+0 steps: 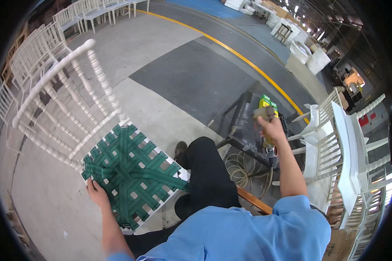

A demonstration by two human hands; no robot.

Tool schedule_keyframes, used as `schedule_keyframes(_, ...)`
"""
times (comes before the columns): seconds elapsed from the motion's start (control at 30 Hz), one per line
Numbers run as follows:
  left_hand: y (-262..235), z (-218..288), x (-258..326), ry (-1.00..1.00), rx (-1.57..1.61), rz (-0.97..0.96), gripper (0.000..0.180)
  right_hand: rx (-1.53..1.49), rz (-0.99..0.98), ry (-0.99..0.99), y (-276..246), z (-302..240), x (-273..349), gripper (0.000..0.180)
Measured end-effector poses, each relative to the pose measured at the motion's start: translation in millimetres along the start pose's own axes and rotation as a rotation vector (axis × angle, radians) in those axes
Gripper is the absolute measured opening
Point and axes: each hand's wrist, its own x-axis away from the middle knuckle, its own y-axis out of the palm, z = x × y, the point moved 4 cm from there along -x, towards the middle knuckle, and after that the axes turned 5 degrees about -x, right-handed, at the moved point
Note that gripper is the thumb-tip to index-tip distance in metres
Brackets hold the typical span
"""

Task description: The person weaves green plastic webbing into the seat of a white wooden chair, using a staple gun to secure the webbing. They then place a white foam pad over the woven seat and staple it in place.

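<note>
A white chair [93, 82] with turned spindles stands at my left. Dark green webbing [126, 174] is woven across its seat frame, with bare gaps between the straps. My left hand [98, 194] is at the left edge of the seat, fingers closed on the end of a green webbing strap [98, 171] lying over the weave. Some of those fingertips are hidden. Over a black stand on my right, my right hand [272, 130] grips an air staple gun [265, 114], slightly blurred, with a hose fitting below it.
The black stand [241, 119] carries green and yellow boxes [265, 102]. A coiled pale hose [238, 170] lies on the floor beside it. White chairs [331, 143] are stacked close on my right. More white chairs [37, 52] line the far left. A yellow line [235, 51] crosses the floor.
</note>
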Motion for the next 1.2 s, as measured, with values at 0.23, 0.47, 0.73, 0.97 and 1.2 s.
schedule_keyframes(0.23,38,57,224,-0.060,0.474,-0.658,0.043,-0.274,0.114,0.281,-64,117,-66,0.048)
schedule_keyframes(0.47,86,96,254,-1.178,1.346,-0.964,0.103,-0.347,-0.426,0.249,34,132,-189,0.040)
schedule_keyframes(0.73,85,93,225,-1.214,1.647,-0.675,0.077,0.832,0.186,-0.110,48,48,-143,0.050)
schedule_keyframes(0.97,80,80,226,-1.234,1.639,-0.372,0.057,0.384,-0.360,-0.693,203,28,-77,0.047)
schedule_keyframes(1.2,65,41,209,-1.225,1.518,-0.096,0.054,0.063,-1.202,-0.011,405,135,81,0.080)
